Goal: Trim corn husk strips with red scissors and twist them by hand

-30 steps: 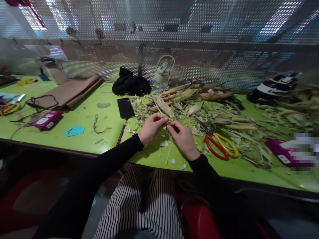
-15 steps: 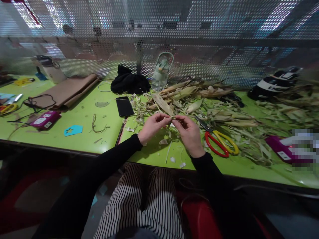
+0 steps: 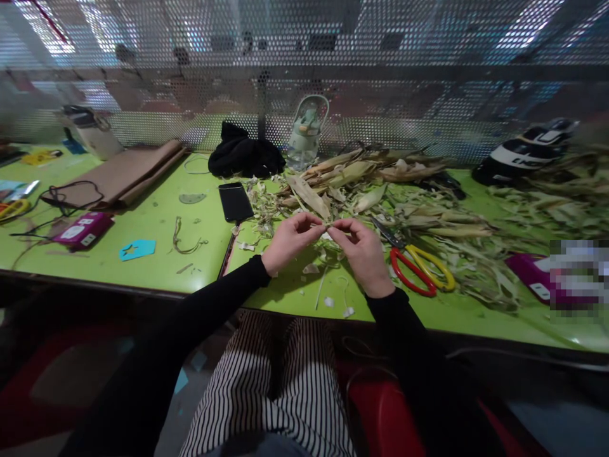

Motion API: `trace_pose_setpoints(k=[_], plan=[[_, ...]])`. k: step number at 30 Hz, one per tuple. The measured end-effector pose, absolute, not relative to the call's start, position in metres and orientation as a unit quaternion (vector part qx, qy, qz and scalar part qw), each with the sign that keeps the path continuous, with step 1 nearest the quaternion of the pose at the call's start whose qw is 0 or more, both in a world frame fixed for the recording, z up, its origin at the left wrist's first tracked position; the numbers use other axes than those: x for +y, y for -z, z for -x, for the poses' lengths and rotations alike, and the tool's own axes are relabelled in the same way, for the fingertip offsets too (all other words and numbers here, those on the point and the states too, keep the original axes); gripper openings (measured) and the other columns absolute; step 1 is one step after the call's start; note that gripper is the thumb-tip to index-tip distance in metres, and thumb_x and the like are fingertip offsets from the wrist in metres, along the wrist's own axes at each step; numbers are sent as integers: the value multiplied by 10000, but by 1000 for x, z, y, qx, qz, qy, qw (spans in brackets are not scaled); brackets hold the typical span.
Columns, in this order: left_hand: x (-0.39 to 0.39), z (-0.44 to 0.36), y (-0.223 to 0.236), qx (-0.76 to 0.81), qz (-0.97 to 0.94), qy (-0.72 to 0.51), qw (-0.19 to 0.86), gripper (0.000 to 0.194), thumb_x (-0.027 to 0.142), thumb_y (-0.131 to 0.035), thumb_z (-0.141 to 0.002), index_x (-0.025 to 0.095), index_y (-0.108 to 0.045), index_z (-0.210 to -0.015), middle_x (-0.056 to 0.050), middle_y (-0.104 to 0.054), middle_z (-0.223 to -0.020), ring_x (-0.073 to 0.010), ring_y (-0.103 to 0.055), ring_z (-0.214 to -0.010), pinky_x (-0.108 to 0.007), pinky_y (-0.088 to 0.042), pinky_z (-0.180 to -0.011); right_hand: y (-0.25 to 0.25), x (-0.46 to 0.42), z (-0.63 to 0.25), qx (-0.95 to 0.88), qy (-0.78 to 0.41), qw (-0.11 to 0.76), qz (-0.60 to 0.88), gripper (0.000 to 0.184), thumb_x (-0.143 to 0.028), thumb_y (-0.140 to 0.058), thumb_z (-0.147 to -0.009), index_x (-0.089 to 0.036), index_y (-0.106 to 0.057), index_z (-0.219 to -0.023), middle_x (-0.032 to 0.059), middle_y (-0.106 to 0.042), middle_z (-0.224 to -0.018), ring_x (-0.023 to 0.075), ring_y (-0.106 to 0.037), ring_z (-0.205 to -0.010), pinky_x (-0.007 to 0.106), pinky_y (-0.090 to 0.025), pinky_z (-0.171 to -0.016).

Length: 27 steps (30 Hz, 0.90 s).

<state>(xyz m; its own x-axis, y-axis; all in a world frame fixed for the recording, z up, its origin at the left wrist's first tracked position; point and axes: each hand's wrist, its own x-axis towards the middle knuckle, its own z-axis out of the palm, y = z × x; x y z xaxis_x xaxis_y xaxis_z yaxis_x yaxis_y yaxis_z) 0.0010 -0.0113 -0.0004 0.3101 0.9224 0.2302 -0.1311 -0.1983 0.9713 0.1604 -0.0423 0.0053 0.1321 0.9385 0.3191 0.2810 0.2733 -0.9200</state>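
Observation:
My left hand (image 3: 295, 241) and my right hand (image 3: 356, 254) meet above the table, fingertips pinched together. Between them is a small piece of corn husk, mostly covered by the fingers. Just behind the fingertips a broad pale corn husk (image 3: 309, 197) leans out of the heap; whether it joins the pinched piece I cannot tell. Scissors (image 3: 419, 266) with one red and one yellow handle lie beside my right hand, blades partly under husk scraps. Near my left hand lies a black phone (image 3: 236, 202).
A heap of dried husks (image 3: 380, 168) spreads across the back and right. Behind it stand a clear bottle (image 3: 304, 136) and black cloth (image 3: 245, 152). A black bottle (image 3: 523, 152) lies far right. Purple boxes (image 3: 83, 230) sit left and right. A perforated metal screen (image 3: 190, 95) borders the back.
The pinched fingertips have shifted slightly, and the small piece between them shows less than before. The whole view has moved a little; the things on the table stay in place.

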Motion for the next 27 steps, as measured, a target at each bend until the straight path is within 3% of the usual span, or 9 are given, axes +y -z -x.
trace_pose_setpoints(k=[11, 15, 18, 22, 27], plan=[[-11, -2, 0, 339, -605, -483, 535, 104, 203, -697, -846, 145, -610, -844, 13, -622, -770, -71, -529, -684, -221, -405, -667, 1, -39, -164, -585, -323, 536, 516, 211, -383, -752, -781, -214, -683, -886, 31, -722, -887, 190, -663, -802, 369, -558, -785], [-12, -4, 1, 340, -609, -501, 513, 93, 205, -703, -847, 150, -628, -857, 13, -639, -778, -71, -535, -686, -225, -416, -686, 0, -38, -163, -629, -234, 538, 511, 146, -359, -711, -815, -224, -685, -863, 44, -723, -905, 213, -668, -868, 409, -553, -867], [-10, -3, 2, 341, -565, -491, 569, 98, 199, -707, -848, 139, -629, -852, 17, -631, -747, -74, -552, -682, -240, -434, -710, -1, -37, -163, -647, -181, 535, 512, 115, -340, -703, -814, -229, -685, -838, 49, -722, -913, 220, -663, -883, 423, -547, -887], [-4, 3, 2, 347, -516, -423, 659, 103, 186, -713, -857, 120, -634, -860, 11, -641, -737, -61, -554, -637, -249, -444, -707, 0, -34, -166, -625, -279, 508, 524, 176, -373, -733, -780, -214, -678, -831, 36, -717, -846, 191, -647, -759, 381, -558, -774], [-2, 8, -2, 370, -504, -353, 696, 87, 125, -714, -850, 113, -633, -820, 33, -616, -653, -32, -520, -551, -207, -426, -624, 4, -29, -173, -617, -348, 485, 513, 291, -448, -807, -706, -197, -695, -803, 12, -703, -785, 154, -610, -698, 329, -534, -705]])
